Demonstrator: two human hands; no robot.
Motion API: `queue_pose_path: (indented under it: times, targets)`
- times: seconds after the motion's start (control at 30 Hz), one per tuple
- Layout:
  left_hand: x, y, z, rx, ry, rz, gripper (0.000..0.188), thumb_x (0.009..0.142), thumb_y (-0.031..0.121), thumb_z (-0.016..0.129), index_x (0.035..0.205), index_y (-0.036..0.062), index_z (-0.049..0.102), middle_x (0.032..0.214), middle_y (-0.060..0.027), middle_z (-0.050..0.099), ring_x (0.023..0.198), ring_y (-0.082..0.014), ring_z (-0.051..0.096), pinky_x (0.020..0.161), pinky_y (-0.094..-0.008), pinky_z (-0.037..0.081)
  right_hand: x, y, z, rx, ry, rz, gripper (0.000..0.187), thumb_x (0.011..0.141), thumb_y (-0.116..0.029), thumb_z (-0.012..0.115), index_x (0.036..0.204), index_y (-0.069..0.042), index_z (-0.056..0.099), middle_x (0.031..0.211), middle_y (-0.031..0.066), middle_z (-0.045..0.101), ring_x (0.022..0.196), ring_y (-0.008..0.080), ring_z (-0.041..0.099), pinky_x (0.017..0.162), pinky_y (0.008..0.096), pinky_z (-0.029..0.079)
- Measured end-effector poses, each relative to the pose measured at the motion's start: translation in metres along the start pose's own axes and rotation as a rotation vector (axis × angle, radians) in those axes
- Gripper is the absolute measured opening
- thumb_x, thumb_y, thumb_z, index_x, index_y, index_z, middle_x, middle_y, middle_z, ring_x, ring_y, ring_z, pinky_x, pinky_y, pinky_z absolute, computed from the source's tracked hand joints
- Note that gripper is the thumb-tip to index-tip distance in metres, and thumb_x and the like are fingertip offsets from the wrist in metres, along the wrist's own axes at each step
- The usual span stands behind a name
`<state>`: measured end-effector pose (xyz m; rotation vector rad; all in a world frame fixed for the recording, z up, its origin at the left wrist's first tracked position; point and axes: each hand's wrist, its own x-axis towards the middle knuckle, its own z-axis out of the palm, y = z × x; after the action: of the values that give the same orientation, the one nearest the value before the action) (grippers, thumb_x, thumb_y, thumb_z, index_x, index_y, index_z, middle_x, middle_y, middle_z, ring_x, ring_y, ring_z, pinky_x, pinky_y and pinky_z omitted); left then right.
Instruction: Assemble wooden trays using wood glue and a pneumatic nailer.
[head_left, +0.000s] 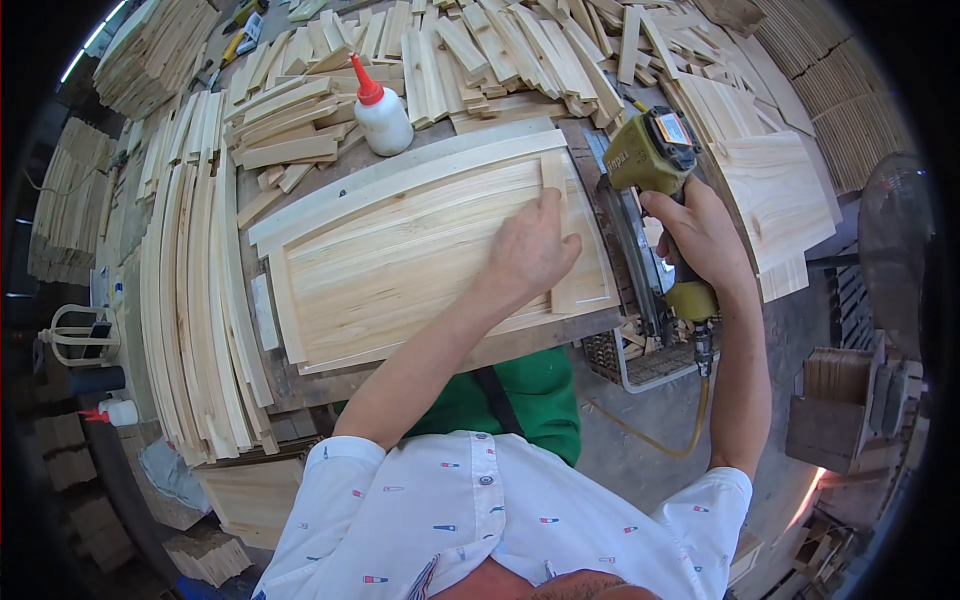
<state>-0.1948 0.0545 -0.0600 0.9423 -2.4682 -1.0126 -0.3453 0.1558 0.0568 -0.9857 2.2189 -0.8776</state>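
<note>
Left hand steadies a wooden strip on a panel; right hand grips a nail gun.
The pale panel [385,265], smooth, straight-grained and tapering slightly, lies mid-frame on the table [535,336]. Toward its right end, the left hand [530,245] rests bent fingers on a flat, narrow strip [563,285]; whether they pinch it I cannot tell. The right hand [705,232], right of centre, is wrapped around the handle of the olive-green nail gun [640,150], whose yellowish hose [699,420] curves below. The step in hand looks like positioning the strip for fastening; the next move calls for keeping it flush. A rounded white plastic bottle [385,125] with a red nozzle stands at upper centre, beside rough-stacked wood pieces [290,120].
</note>
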Motion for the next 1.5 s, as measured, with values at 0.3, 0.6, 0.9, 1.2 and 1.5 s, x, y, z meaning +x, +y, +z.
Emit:
queue_pose_path:
  times: [0.3,0.6,0.9,1.2,1.5]
  targets:
    - [0.019,0.012,0.023,0.021,0.035,0.012,0.050,0.079,0.019,0.069,0.115,-0.0074,0.048,0.099,-0.0286,0.062,0.088,-0.0449,0.063,0.078,-0.0482,0.052,0.002,0.006,-0.001,-0.017,-0.013,-0.008,0.033,0.088,-0.025,0.062,0.093,0.007,0.055,0.065,0.0075,0.058,0.050,0.0150,0.061,0.046,0.0302,0.049]
    - [-0.023,0.004,0.021,0.004,0.089,0.365,0.074,0.072,0.027,0.079,0.127,-0.0094,0.047,0.129,-0.0275,0.048,0.108,-0.0394,0.048,0.097,-0.0444,0.041,0.003,0.008,-0.002,0.008,-0.003,-0.015,0.033,0.088,-0.026,0.062,0.092,0.007,0.056,0.064,0.0073,0.058,0.051,0.0144,0.061,0.046,0.0295,0.049]
    - [-0.027,0.007,0.026,0.101,0.056,0.347,0.090,0.061,0.038,0.084,0.126,-0.0126,0.048,0.134,-0.0255,0.043,0.114,-0.0378,0.044,0.100,-0.0445,0.038,0.001,0.003,-0.001,-0.030,-0.006,-0.012,0.034,0.089,-0.026,0.062,0.093,0.007,0.056,0.067,0.0072,0.059,0.052,0.0138,0.061,0.046,0.0286,0.048]
    - [-0.027,0.003,0.027,0.126,0.088,0.323,0.089,0.059,0.039,0.085,0.125,-0.0107,0.050,0.136,-0.0253,0.044,0.125,-0.0374,0.041,0.104,-0.0470,0.031,0.006,0.001,-0.007,0.053,-0.072,0.016,0.031,0.088,-0.025,0.062,0.095,0.005,0.058,0.068,0.0055,0.059,0.051,0.0113,0.060,0.046,0.0266,0.048]
    - [-0.024,0.006,0.029,0.078,0.084,0.281,0.106,0.059,0.038,0.086,0.137,-0.0099,0.032,0.134,-0.0240,0.048,0.128,-0.0347,0.041,0.105,-0.0476,0.028,0.051,-0.015,0.003,0.028,-0.122,-0.022,0.030,0.089,-0.028,0.062,0.097,0.002,0.061,0.077,0.0055,0.065,0.052,0.0081,0.057,0.046,0.0232,0.047]
